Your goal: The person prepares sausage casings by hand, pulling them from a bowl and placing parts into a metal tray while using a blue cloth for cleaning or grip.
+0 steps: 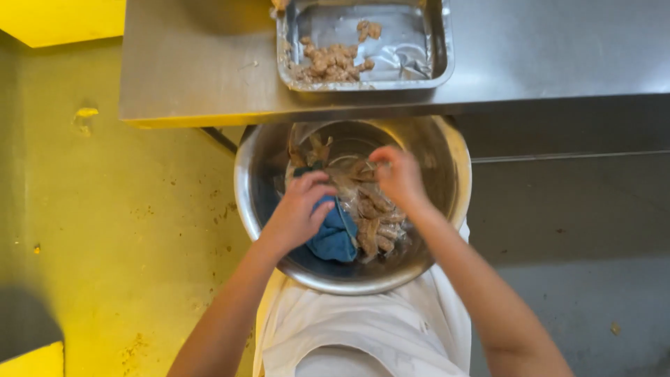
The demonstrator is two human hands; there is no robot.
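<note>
- One round steel bowl [246,183] sits in the person's lap, below the edge of a steel counter [195,63]; its upper rim is tucked just under that edge.
- Both hands are down in the bowl, two hands, one person.
- The left hand [299,211] is curled over one blue cloth [336,237] that lies against the bowl's near-left wall; the fingers press on its upper edge, though whether they truly clench it I cannot tell.
- The right hand [398,174] is pinched shut, fingertips together on one shrimp [362,169] at the top of the heap.
- The shrimp heap [377,223] fills the bowl's middle, between the two hands and just beside the cloth; the pieces overlap too much to count exactly, roughly a dozen grey-brown bodies.
- On the counter above stands one rectangular steel tray [438,49], holding one clump of peeled pinkish pieces [331,61] in its near-left part and one small separate bit [368,29] further back.
- A white apron [363,328] covers the person's lap under the bowl.
- To the left, a yellow floor [105,209], stained in spots.
</note>
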